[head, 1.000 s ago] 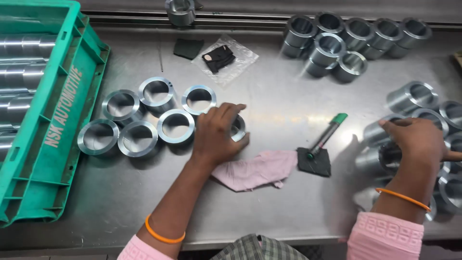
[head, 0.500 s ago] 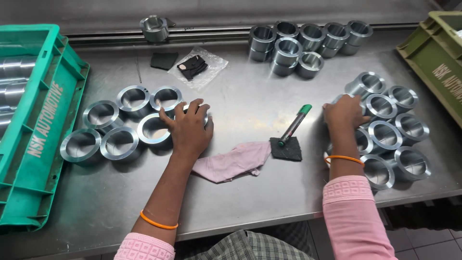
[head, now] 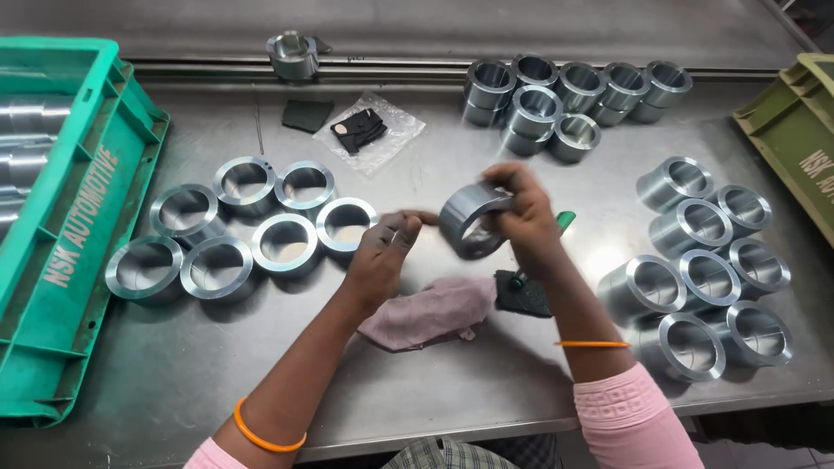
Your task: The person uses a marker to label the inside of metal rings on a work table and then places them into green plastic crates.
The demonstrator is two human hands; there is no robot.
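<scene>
While you hold the work up off the bench, the notes run as follows.

Right hand (head: 526,227): your fingers are curled and pinching the outer wall of one steel ring (head: 471,224), thumb side hidden behind it; the grip tilts the bore toward you, likely so the inside face can be seen.

Steel ring: lifted clear of the steel table (head: 452,382), between your two hands, above the pink cloth (head: 430,311).

Left hand (head: 380,252): holds nothing; fingers loosely spread and extended, tips just beside the ring's left edge. Contact with the ring cannot be told.

Pink cloth: crumpled on the table directly below the hands, partly under your left wrist, so it lies within easy reach.

Dark pad (head: 524,295): lies flat just right of the cloth, with a green-handled tool (head: 565,220) mostly hidden behind your right hand.

Left group of rings (head: 252,230): seven lying flat, bores up, touching one another, beside the green crate (head: 61,252).

Right group of rings (head: 708,265): clustered near your right forearm, several tipped on their sides.

Rear group of rings (head: 565,95): stacked close at the far edge, well apart from your hands.

Olive crate (head: 795,139): at the right edge, only partly in view.
</scene>
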